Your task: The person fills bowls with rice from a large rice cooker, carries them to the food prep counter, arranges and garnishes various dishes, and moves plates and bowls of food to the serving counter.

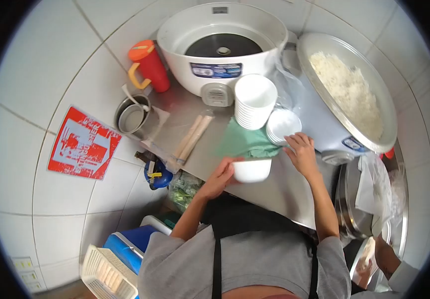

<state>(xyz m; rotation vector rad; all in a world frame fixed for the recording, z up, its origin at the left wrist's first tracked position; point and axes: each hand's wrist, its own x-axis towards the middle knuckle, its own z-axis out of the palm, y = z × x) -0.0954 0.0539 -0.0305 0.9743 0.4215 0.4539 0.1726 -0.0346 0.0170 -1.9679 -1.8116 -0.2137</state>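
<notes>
A white tub [252,170] is in my left hand [219,176], whose fingers are closed around its left side near the steel counter's front edge. My right hand [301,152] has its fingertips bent on the near right edge of a short stack of clear lids [283,124]. Whether a single lid is separated from the stack I cannot make out. Directly behind and to the left rises a taller stack of white tubs [253,107]. Both stacks stand on or beside a folded green cloth [245,139].
Behind is a white rice cooker [182,67]; at the right, another cooker holds cooked rice [349,89]. A red tumbler [151,70], a metal pot [138,130] and wrapped rods [195,137] are at the left. Another person's hand [387,256] shows at lower right.
</notes>
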